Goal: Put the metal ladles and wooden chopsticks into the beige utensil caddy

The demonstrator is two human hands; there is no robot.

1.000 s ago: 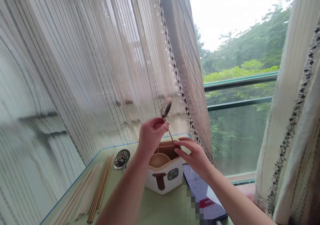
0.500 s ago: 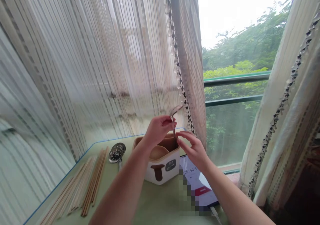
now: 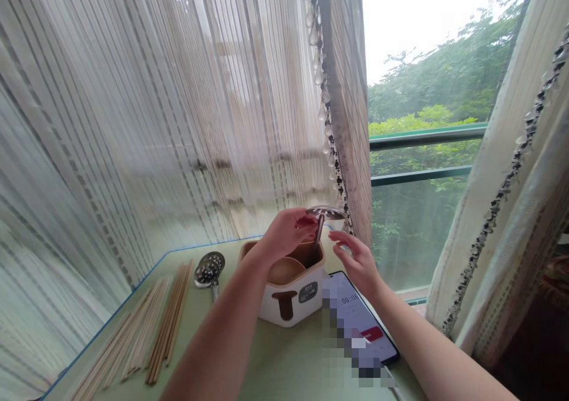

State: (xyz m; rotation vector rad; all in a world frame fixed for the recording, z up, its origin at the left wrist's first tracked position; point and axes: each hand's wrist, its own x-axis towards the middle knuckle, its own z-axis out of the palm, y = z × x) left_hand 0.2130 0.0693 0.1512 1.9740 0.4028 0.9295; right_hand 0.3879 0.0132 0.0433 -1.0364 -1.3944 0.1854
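My left hand (image 3: 287, 232) pinches the upper handle of a metal spoon (image 3: 329, 213), whose bowl points right above a white cutlery holder (image 3: 291, 297) with brown inside walls. The spoon's handle goes down into the holder's right compartment. A wooden spoon bowl (image 3: 284, 269) sits in the front compartment. My right hand (image 3: 358, 260) hovers just right of the holder, fingers spread and holding nothing, close to the spoon.
The holder stands on a pale green table (image 3: 284, 365). Several wooden chopsticks (image 3: 151, 327) lie in rows at the left, with two metal slotted spoons (image 3: 208, 270) beside them. A phone (image 3: 360, 324) lies right of the holder. Striped curtains hang behind and at the right.
The spoon has turned from upright to bowl-sideways and dropped lower into the holder. My right hand has let go of the handle and drawn back to the right.
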